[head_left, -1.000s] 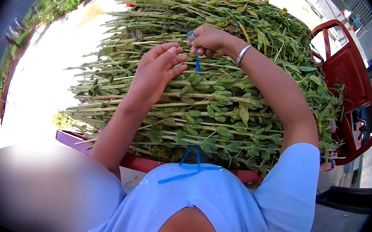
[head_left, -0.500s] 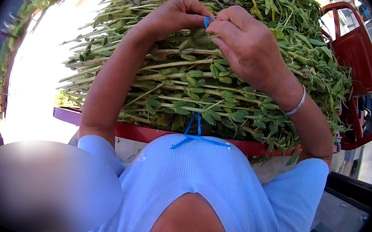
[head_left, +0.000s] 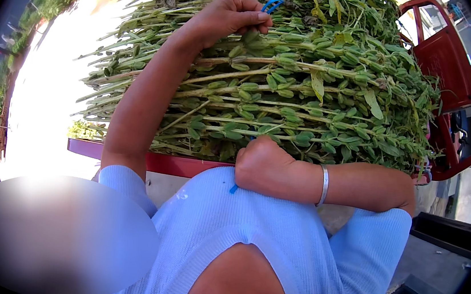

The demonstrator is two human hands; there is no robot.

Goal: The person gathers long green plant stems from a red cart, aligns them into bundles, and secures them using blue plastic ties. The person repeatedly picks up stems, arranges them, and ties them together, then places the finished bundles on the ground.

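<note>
The left hand [head_left: 226,17] is raised over the top of the stacked green plant stalks [head_left: 287,95], fingers curled narrow, pinching a blue band [head_left: 272,4] between thumb and fingertips. The right hand [head_left: 262,164] is clenched into a fist at the stack's near edge, against the light blue shirt [head_left: 249,234], gripping a second blue strip [head_left: 233,188]. The stalks lie with their long axis left to right on a red tray [head_left: 170,163].

A red flat bed [head_left: 131,156] carries the load. A large pile of green leafy stalks [head_left: 309,97] lies directly on it, stacked high, stems horizontal. The stalk ends overhang the bed's left edge. The red rim shows only below the pile.
</note>
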